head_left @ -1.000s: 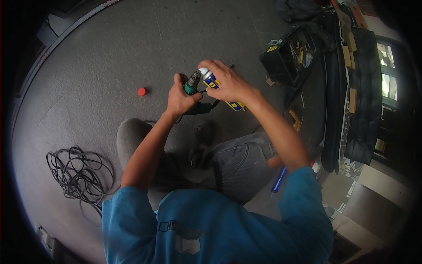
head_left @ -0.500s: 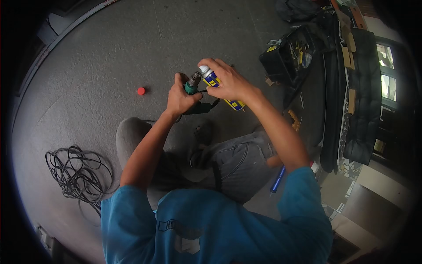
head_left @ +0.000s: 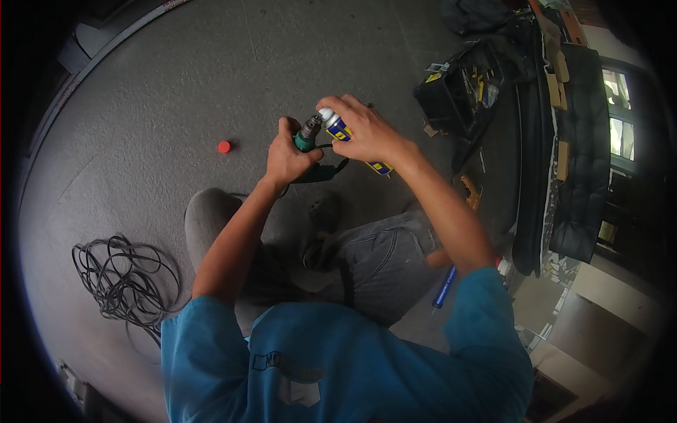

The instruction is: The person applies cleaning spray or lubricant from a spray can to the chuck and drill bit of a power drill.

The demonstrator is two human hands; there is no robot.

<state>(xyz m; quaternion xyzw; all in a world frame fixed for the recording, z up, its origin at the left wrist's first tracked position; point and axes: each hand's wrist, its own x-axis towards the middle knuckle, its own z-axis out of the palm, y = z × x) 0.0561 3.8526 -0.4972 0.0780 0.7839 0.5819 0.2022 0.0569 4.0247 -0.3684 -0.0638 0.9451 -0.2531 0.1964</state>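
My left hand (head_left: 288, 154) is wrapped round the front of a green drill (head_left: 315, 173), whose metal chuck (head_left: 311, 127) points up and away from me. In my right hand (head_left: 367, 132) is a blue and yellow spray can (head_left: 338, 129), tilted, with its white nozzle (head_left: 326, 113) close beside the chuck. The index finger lies on top of the nozzle. Whether any spray comes out cannot be made out. A red cap (head_left: 224, 146) sits on the grey floor to the left of my hands.
Coiled black cable (head_left: 123, 282) lies on the floor at the left. An open black toolbox (head_left: 451, 95) with tools stands at the upper right. Near my right arm are a blue tube (head_left: 444, 287) and an orange-brown tool (head_left: 470, 193). My bent legs are below my hands.
Both hands keep hold of the drill and the can. The can's nozzle has shifted very slightly; otherwise the view has moved only a little.
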